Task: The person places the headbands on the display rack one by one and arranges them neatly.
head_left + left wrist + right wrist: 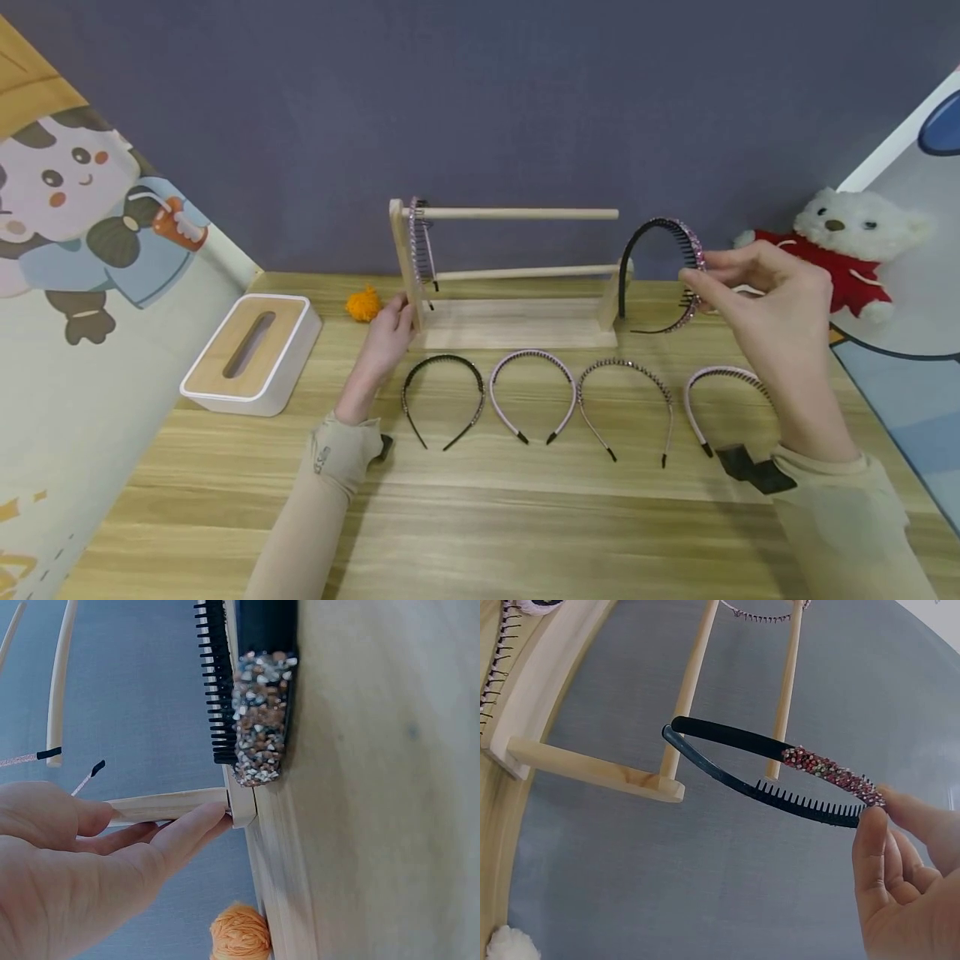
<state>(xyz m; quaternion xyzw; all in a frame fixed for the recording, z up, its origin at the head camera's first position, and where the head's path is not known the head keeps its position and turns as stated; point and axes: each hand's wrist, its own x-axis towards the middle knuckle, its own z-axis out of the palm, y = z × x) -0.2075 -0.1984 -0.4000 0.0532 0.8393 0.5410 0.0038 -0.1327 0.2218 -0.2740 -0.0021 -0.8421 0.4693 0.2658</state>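
Note:
My right hand pinches a black toothed headband with pink sparkling stones, raised at the right end of a wooden rack. In the right wrist view the thumb and fingers grip its jewelled part, while its black ends stand near the free rod ends. My left hand holds the rack's left upright; in the left wrist view thumb and fingers lie on either side of that post. One pinkish headband hangs on the rods beside the left upright.
Several headbands lie in a row before the rack, among them a black one and a pink one. A tissue box and an orange yarn ball are at left. At right sits a white teddy bear. A dark wall rises behind.

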